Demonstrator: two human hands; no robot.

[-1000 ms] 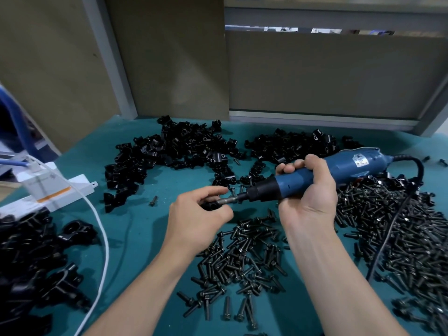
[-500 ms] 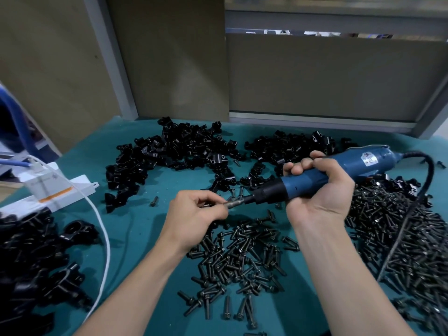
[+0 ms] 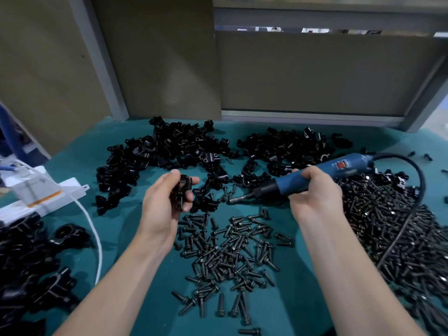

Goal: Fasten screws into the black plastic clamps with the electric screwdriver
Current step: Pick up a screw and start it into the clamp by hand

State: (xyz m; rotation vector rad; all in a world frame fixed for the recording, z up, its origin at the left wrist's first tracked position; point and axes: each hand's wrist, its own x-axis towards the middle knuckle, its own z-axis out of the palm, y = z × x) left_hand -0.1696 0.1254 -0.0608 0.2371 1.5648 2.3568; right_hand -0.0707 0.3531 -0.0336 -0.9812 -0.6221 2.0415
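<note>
separated since half a second ago: the bit, then up against the left grip [image 3: 164, 202], is now well clear of it, and the electric screwdriver [image 3: 349, 163] has drawn off to the right. the left grip is closed round one black plastic clamp [image 3: 183, 190], thumb and fingers curled about it, holding it above the desk [image 3: 121, 214]. whether a screw is seated in that clamp cannot be told. the right grip [image 3: 315, 190] is wrapped round the screwdriver's blue barrel, with the bit [image 3: 236, 200] pointing left and slightly down over the near edge of the clamp heaps. a black cord [image 3: 412, 202] loops from the tool's rear across the large screw heap [image 3: 388, 226] on the right. a smaller scatter of screws [image 3: 230, 251] lies between the forearms. clamp heaps [image 3: 169, 151] lie along the far side of the desk, with a further clamp pile [image 3: 24, 263] at the left edge. a white cable [image 3: 94, 229] runs beside that pile, near a white box [image 3: 43, 192].
</note>
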